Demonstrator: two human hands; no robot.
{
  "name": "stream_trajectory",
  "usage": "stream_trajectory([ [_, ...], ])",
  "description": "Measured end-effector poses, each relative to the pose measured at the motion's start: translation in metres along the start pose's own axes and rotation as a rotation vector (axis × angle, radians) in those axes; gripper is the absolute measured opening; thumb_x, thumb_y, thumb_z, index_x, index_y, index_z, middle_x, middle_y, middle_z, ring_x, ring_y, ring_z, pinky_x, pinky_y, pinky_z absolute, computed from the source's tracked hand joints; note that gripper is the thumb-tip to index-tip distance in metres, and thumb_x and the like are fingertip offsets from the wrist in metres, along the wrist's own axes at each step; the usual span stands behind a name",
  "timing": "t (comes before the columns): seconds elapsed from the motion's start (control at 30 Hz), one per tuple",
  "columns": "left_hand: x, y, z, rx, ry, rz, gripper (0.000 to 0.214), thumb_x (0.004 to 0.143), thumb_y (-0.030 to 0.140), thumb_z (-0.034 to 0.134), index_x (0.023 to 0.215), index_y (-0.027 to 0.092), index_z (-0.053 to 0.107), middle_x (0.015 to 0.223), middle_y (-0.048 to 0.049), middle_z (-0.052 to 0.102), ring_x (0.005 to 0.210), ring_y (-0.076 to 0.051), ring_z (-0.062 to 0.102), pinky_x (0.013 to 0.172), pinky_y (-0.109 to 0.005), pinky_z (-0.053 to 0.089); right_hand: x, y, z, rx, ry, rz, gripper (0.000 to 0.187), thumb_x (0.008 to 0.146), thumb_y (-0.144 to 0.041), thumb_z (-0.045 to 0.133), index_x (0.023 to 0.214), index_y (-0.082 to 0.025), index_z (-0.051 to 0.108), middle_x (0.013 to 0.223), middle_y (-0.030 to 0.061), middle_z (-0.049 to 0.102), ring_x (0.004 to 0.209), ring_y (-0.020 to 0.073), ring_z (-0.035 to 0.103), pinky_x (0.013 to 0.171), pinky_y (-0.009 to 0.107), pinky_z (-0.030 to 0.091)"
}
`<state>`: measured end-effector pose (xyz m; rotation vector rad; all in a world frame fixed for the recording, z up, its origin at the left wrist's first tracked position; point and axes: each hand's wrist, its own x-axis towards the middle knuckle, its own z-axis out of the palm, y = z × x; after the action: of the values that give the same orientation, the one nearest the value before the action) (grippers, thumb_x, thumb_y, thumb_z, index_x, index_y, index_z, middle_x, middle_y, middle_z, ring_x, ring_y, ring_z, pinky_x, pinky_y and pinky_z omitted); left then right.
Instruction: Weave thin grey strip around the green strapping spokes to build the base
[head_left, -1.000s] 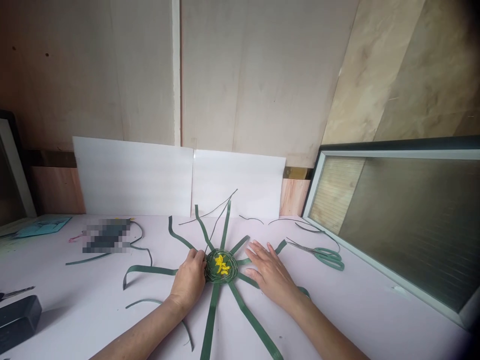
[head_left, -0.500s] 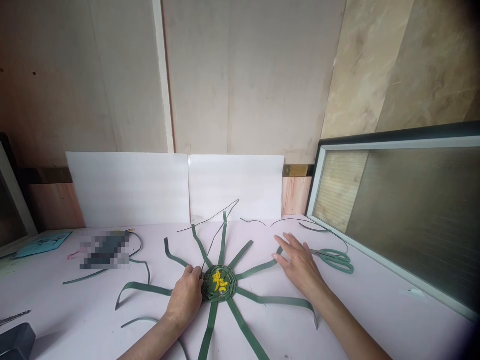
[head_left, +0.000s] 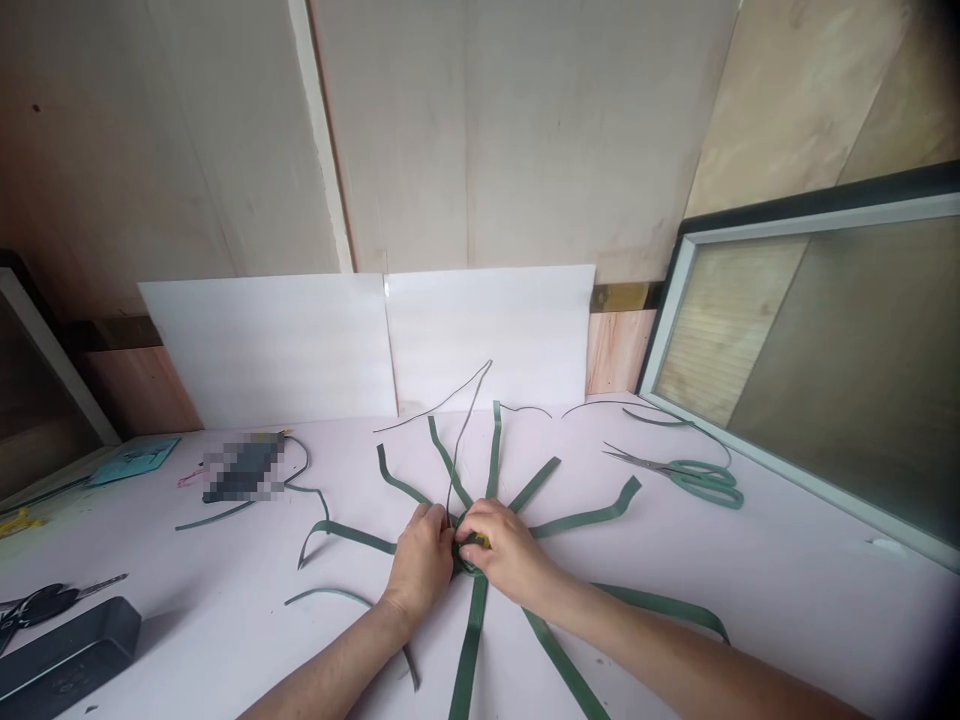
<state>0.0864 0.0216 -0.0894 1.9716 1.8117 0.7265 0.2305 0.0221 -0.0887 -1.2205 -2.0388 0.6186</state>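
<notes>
A round woven green disc lies on the table, mostly covered by my hands. Flat green strips radiate from it like spokes. My left hand grips the disc's left rim with closed fingers. Over the disc's middle, my right hand is closed, thumb and fingertips pinched together close to the left fingers; exactly what they pinch is hidden. A bit of yellow shows beneath the right fingers. From between the hands a thin dark green strip rises, bends sharply and drops to the left.
Green-handled scissors lie to the right, blades partly apart. A loose green strip lies left of my left forearm. Further left are a black box, keys and a blurred-out dark object. White boards and a framed pane border the table.
My right hand has moved left from the outer spokes, where it was spread, onto the woven disc and closed. My left hand stays at the rim. The camera view has shifted.
</notes>
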Motion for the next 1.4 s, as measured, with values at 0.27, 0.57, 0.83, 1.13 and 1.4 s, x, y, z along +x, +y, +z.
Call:
stream_trajectory([
  [0.27, 0.0, -0.006, -0.002, -0.198, 0.047, -0.068, 0.022, 0.084, 0.01, 0.041, 0.065, 0.021, 0.037, 0.072, 0.0015, 0.05, 0.067, -0.013, 0.047, 0.06, -0.023, 0.038, 0.004, 0.005, 0.011, -0.047, 0.024, 0.013, 0.022, 0.067, -0.002, 0.07, 0.08, -0.021, 0.067, 0.092, 0.0006, 0.06, 0.094, 0.0197, 0.057, 0.087, 0.035, 0.042],
  [0.57, -0.004, -0.011, 0.003, -0.552, 0.046, -0.06, 0.018, 0.082, 0.02, 0.047, 0.067, 0.021, 0.037, 0.061, 0.0057, 0.04, 0.059, -0.011, 0.041, 0.057, -0.022, 0.036, 0.003, 0.004, 0.001, 0.061, -0.092, 0.029, 0.021, 0.066, -0.004, 0.073, 0.078, -0.021, 0.067, 0.095, 0.0007, 0.056, 0.095, 0.0196, 0.055, 0.089, 0.035, 0.041],
  [0.83, -0.002, -0.012, -0.006, -0.444, -0.033, 0.03, 0.017, 0.08, 0.022, 0.046, 0.064, 0.02, 0.039, 0.062, 0.0049, 0.042, 0.06, -0.011, 0.04, 0.055, -0.022, 0.033, 0.003, 0.007, 0.01, -0.03, -0.046, 0.014, 0.022, 0.065, -0.002, 0.072, 0.075, -0.02, 0.065, 0.093, -0.0004, 0.056, 0.094, 0.0191, 0.054, 0.089, 0.037, 0.038],
  [1.13, -0.001, -0.007, -0.009, -0.417, -0.047, 0.037, 0.015, 0.083, 0.022, 0.045, 0.068, 0.02, 0.042, 0.06, 0.0059, 0.048, 0.057, -0.01, 0.042, 0.056, -0.021, 0.035, 0.005, 0.014, 0.012, -0.03, -0.027, -0.002, 0.021, 0.065, -0.004, 0.075, 0.077, -0.021, 0.069, 0.095, 0.0004, 0.056, 0.095, 0.0192, 0.054, 0.088, 0.037, 0.037],
  [1.4, 0.003, -0.016, -0.018, -0.515, -0.251, 0.045, 0.015, 0.083, 0.029, 0.048, 0.071, 0.02, 0.044, 0.057, 0.0078, 0.039, 0.051, -0.009, 0.036, 0.049, -0.022, 0.03, 0.006, 0.018, 0.015, -0.035, -0.006, -0.012, 0.018, 0.066, -0.005, 0.074, 0.07, -0.021, 0.069, 0.09, 0.0003, 0.056, 0.092, 0.0184, 0.054, 0.085, 0.035, 0.037],
])
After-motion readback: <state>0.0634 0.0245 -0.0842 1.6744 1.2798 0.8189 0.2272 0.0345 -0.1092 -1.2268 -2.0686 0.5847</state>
